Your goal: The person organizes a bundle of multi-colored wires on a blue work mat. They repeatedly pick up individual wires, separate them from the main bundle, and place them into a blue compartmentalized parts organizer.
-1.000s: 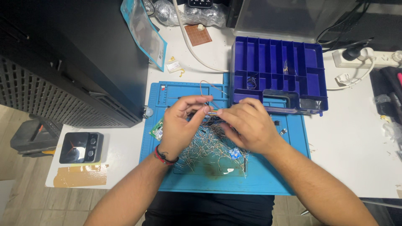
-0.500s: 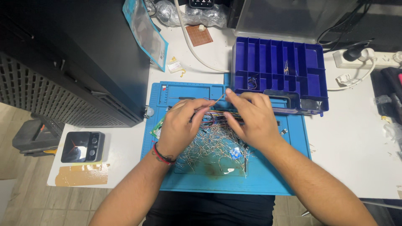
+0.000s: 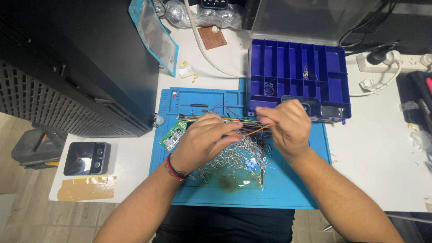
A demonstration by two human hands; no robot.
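A circuit board (image 3: 172, 136) lies at the mat's (image 3: 288, 193) left edge. The left hand (image 3: 202, 141) and right hand (image 3: 288, 126) pinch a wire bundle (image 3: 252, 130) (orange strand visible) above the component pile (image 3: 234, 164), mid-mat; an organizer (image 3: 299, 74) sits at its top right corner.

Blue mat (image 3: 288, 193), dark blue organiser box (image 3: 333, 67), orange wire (image 3: 254, 130).

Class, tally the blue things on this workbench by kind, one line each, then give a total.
Blue work mat: 1
Dark blue compartment box: 1
Light blue-edged clear pouch: 1
Total: 3
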